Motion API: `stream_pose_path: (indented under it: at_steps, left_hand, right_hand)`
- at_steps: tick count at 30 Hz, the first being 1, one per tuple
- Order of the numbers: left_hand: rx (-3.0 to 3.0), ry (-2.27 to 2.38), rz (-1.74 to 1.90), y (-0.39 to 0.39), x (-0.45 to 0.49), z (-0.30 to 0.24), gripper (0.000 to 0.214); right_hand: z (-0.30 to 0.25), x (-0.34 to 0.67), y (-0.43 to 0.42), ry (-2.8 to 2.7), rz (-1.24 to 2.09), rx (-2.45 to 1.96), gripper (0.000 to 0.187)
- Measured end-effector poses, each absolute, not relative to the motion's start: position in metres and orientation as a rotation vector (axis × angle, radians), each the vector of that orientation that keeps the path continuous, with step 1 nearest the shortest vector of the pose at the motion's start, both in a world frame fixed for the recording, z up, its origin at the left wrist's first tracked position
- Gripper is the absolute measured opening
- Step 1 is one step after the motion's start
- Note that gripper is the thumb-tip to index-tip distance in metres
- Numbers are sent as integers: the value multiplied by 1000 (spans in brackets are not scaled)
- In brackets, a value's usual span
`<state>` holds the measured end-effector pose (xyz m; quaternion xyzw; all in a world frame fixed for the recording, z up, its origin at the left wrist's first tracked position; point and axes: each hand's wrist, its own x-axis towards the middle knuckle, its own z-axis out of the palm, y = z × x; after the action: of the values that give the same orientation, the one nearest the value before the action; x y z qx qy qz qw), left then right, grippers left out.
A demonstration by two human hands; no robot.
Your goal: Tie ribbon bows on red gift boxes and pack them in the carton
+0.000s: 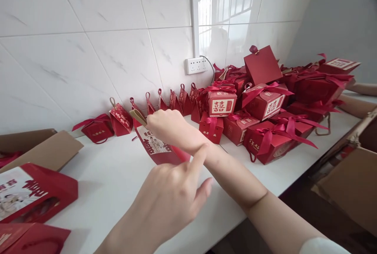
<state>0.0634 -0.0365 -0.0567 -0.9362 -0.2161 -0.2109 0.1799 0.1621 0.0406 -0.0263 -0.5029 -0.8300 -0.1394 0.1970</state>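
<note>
1. While the right hand [172,128] reaches across the white table [118,183], its fingers are closed around the top of a red gift bag [160,150], pinching near the tan handle [138,117] that sticks out to the left.
2. That gift bag stands tilted on the table, mid-way between the person and the tiled wall, with a printed photo panel and gold characters facing the camera.
3. Nearer the camera, the left hand [167,203] hovers just beside the bag's lower right corner; it is loosely open, forefinger stretched upward and thumb out, holding nothing.
4. Judging by the creased, thin walls, the bag is light card: stiff along its folds but easy to dent, so a hold at the folded top edge or the handle looks safer than squeezing the printed face.
5. Along the wall a row of small red pouches [165,102] stands upright, each with a loop on top.
6. To the right, ribboned red boxes [265,128] lie heaped together, touching and overlapping.
7. At the left edge lie flat red bags [32,195] and a brown cardboard flap [44,148].
8. A wall socket [196,65] sits above the row of pouches.
</note>
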Motion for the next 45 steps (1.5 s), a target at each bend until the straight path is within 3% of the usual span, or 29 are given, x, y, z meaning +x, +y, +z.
stream_pose_path:
  at_steps: [34, 45]
  left_hand:
    - [-2385, -550, -649, -66, 51, -48, 51]
    - [-2375, -589, -614, -70, 55, -48, 43]
  right_hand:
    - [-7, 176, 19, -2323, -388, -1442, 18]
    - [-5, 177, 16, -2345, -379, -1464, 18]
